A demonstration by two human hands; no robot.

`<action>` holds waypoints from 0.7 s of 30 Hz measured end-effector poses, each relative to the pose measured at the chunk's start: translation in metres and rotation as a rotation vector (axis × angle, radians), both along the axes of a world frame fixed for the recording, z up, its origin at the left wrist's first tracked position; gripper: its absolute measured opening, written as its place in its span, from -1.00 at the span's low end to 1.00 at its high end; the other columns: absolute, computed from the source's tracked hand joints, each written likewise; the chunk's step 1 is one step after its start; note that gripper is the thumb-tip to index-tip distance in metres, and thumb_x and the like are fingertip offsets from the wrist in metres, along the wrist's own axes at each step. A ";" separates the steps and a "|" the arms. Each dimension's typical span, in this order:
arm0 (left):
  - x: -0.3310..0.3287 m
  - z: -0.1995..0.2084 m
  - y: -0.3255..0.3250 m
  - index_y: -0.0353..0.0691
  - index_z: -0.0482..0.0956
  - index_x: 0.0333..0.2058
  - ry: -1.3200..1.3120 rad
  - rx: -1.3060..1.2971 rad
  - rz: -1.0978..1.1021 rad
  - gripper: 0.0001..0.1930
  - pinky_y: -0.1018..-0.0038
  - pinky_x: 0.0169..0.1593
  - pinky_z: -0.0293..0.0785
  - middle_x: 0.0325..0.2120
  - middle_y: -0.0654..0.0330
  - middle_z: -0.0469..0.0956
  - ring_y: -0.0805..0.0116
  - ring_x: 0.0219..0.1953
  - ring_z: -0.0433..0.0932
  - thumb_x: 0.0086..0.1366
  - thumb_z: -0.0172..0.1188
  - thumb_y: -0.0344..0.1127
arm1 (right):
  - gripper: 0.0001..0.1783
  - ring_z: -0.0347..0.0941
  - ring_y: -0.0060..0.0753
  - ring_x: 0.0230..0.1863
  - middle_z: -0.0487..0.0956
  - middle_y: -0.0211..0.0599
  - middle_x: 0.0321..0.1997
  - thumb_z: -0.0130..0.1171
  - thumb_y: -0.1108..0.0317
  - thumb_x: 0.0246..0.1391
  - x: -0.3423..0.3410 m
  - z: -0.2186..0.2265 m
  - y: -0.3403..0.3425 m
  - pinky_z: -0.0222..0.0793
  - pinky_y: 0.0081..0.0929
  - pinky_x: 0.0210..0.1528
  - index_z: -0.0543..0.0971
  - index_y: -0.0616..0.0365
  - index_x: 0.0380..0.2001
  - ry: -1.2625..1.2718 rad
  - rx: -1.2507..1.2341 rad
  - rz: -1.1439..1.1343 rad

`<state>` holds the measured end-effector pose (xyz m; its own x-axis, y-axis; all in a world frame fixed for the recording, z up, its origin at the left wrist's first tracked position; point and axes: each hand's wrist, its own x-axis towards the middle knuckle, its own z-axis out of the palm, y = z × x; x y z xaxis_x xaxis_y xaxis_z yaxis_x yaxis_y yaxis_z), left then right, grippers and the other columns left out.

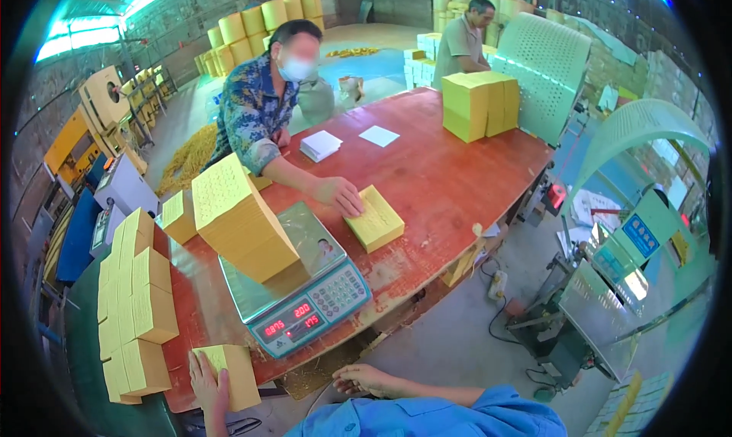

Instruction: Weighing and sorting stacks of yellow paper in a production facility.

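Observation:
My left hand lies flat against a short stack of yellow paper at the table's near left corner, fingers stretched out and thumb apart. In front of my waist hangs my right hand, its fingers loosely bent with nothing visible in them. A tall yellow paper stack stands on a digital scale with lit red digits. Right of the scale, a masked co-worker's hand touches another yellow paper stack, which has an embossed pattern on top.
Several yellow stacks line a dark green surface at the left. Larger yellow blocks and white sheets sit on the red table. A second person stands behind. Metal machinery and a cable occupy the right.

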<state>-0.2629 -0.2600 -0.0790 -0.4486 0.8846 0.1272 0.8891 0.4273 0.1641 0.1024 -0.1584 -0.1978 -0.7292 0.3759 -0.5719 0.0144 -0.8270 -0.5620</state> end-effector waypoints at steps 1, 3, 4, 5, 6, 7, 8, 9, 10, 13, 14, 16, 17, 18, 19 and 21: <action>-0.001 -0.002 0.000 -0.32 0.07 0.35 -0.003 0.013 0.001 -0.20 0.06 0.34 0.04 0.38 -0.15 -0.03 -0.17 0.38 0.03 0.22 0.12 -0.08 | -0.67 0.50 -0.46 -0.08 0.58 -0.32 -0.08 -0.03 0.21 0.33 0.000 0.001 -0.001 0.43 -0.45 -0.03 0.47 0.11 0.06 -0.015 0.011 -0.008; -0.004 -0.005 0.001 -0.33 0.06 0.35 -0.001 0.012 -0.028 -0.20 0.06 0.35 0.03 0.38 -0.16 -0.03 -0.18 0.37 0.03 0.22 0.11 -0.08 | -0.66 0.50 -0.47 -0.09 0.58 -0.32 -0.09 -0.03 0.21 0.33 0.000 0.001 -0.004 0.43 -0.45 -0.04 0.47 0.11 0.06 0.009 0.014 -0.039; -0.006 -0.006 0.001 -0.33 0.06 0.35 0.007 0.026 -0.028 -0.20 0.06 0.35 0.02 0.38 -0.17 -0.03 -0.18 0.37 0.03 0.23 0.10 -0.08 | -0.66 0.50 -0.47 -0.11 0.58 -0.33 -0.10 -0.02 0.21 0.33 -0.003 0.001 -0.006 0.44 -0.45 -0.05 0.47 0.11 0.06 -0.007 0.022 -0.056; -0.007 -0.007 0.002 -0.33 0.06 0.35 0.012 0.013 -0.050 -0.20 0.06 0.35 0.02 0.38 -0.17 -0.03 -0.18 0.37 0.03 0.23 0.10 -0.08 | -0.66 0.50 -0.48 -0.14 0.58 -0.33 -0.11 -0.01 0.19 0.32 -0.005 0.000 -0.008 0.45 -0.44 -0.06 0.47 0.11 0.06 0.019 0.032 -0.038; -0.008 -0.007 0.001 -0.34 0.06 0.35 0.009 0.037 -0.060 -0.21 0.06 0.36 0.02 0.37 -0.19 -0.03 -0.19 0.37 0.03 0.24 0.09 -0.08 | -0.66 0.50 -0.48 -0.14 0.58 -0.33 -0.11 -0.01 0.19 0.32 -0.010 -0.002 -0.011 0.45 -0.44 -0.06 0.47 0.11 0.06 0.026 0.017 -0.056; -0.008 -0.007 0.001 -0.34 0.06 0.35 -0.001 0.056 -0.056 -0.21 0.06 0.36 0.02 0.37 -0.20 -0.02 -0.20 0.37 0.02 0.24 0.08 -0.07 | -0.66 0.50 -0.48 -0.15 0.59 -0.33 -0.11 -0.01 0.19 0.32 -0.017 -0.003 -0.013 0.45 -0.44 -0.07 0.48 0.12 0.05 0.026 0.026 -0.054; -0.008 -0.006 0.001 -0.34 0.06 0.35 -0.001 0.068 -0.081 -0.21 0.06 0.36 0.02 0.37 -0.20 -0.02 -0.20 0.37 0.02 0.24 0.08 -0.07 | -0.65 0.49 -0.49 -0.16 0.59 -0.32 -0.10 -0.02 0.19 0.32 -0.023 -0.006 -0.013 0.45 -0.44 -0.07 0.48 0.13 0.05 0.024 0.050 -0.044; -0.007 -0.005 0.001 -0.35 0.07 0.34 0.030 0.059 -0.092 -0.24 0.07 0.36 0.03 0.37 -0.21 -0.01 -0.21 0.37 0.03 0.26 0.06 -0.10 | -0.66 0.50 -0.47 -0.14 0.59 -0.28 -0.07 -0.03 0.22 0.32 -0.032 -0.007 -0.017 0.45 -0.46 -0.07 0.48 0.17 0.04 0.012 0.007 -0.046; -0.007 -0.003 0.001 -0.37 0.07 0.34 0.033 0.030 -0.081 -0.27 0.08 0.35 0.05 0.36 -0.22 -0.01 -0.22 0.36 0.04 0.29 0.04 -0.12 | -0.66 0.51 -0.45 -0.12 0.59 -0.28 -0.05 -0.03 0.24 0.31 -0.040 -0.009 -0.018 0.47 -0.48 -0.10 0.48 0.16 0.05 0.002 0.064 -0.030; -0.004 0.004 -0.002 -0.32 0.11 0.34 0.066 -0.013 -0.061 -0.20 0.14 0.37 0.04 0.33 -0.28 0.04 -0.20 0.37 0.06 0.33 0.00 0.15 | -0.65 0.54 -0.43 -0.14 0.61 -0.30 -0.08 -0.01 0.23 0.30 -0.072 -0.012 -0.029 0.48 -0.50 -0.17 0.49 0.14 0.06 -0.002 0.059 -0.034; -0.003 0.006 -0.001 -0.32 0.11 0.34 0.066 -0.023 -0.057 -0.20 0.14 0.37 0.04 0.33 -0.28 0.04 -0.20 0.37 0.06 0.33 0.00 0.15 | -0.65 0.55 -0.43 -0.17 0.62 -0.31 -0.11 0.00 0.24 0.28 -0.084 -0.012 -0.034 0.48 -0.50 -0.19 0.49 0.13 0.06 -0.012 0.046 -0.050; -0.004 0.009 0.000 -0.34 0.11 0.33 0.016 -0.005 -0.050 -0.27 0.06 0.38 0.00 0.36 -0.21 0.00 -0.21 0.38 0.01 0.28 0.05 -0.09 | -0.64 0.55 -0.45 -0.27 0.64 -0.31 -0.19 0.05 0.28 0.23 -0.110 -0.012 -0.042 0.46 -0.53 -0.26 0.50 0.16 0.04 -0.077 0.063 -0.035; -0.006 0.011 0.001 -0.32 0.13 0.33 -0.042 0.035 -0.055 -0.29 0.05 0.39 -0.02 0.36 -0.21 0.01 -0.22 0.38 0.00 0.29 0.06 -0.08 | -0.66 0.52 -0.49 -0.30 0.63 -0.33 -0.23 0.09 0.31 0.19 -0.120 -0.013 -0.047 0.44 -0.55 -0.30 0.52 0.17 0.01 0.022 0.063 -0.073; -0.008 0.012 0.001 -0.32 0.15 0.32 -0.029 0.200 -0.160 -0.29 0.04 0.39 -0.03 0.36 -0.20 0.01 -0.22 0.38 0.00 0.28 0.07 -0.09 | -0.69 0.46 -0.53 -0.37 0.61 -0.37 -0.28 0.11 0.32 0.18 -0.132 -0.013 -0.050 0.40 -0.55 -0.33 0.53 0.16 -0.03 0.031 0.117 -0.106; -0.009 0.013 0.000 -0.31 0.16 0.32 -0.058 0.222 -0.170 -0.30 0.04 0.39 -0.04 0.36 -0.19 0.02 -0.22 0.38 0.00 0.28 0.08 -0.09 | -0.72 0.40 -0.57 -0.40 0.58 -0.42 -0.31 0.08 0.30 0.20 -0.141 -0.015 -0.048 0.34 -0.54 -0.35 0.54 0.15 -0.06 0.012 0.296 0.039; -0.012 0.017 -0.005 -0.30 0.20 0.29 0.000 0.315 -0.293 -0.32 0.01 0.39 -0.04 0.35 -0.16 0.06 -0.25 0.38 -0.01 0.25 0.12 -0.14 | -0.70 0.34 -0.60 -0.32 0.53 -0.42 -0.24 0.03 0.24 0.23 -0.155 -0.016 -0.052 0.30 -0.51 -0.30 0.53 0.17 -0.06 0.049 0.704 0.187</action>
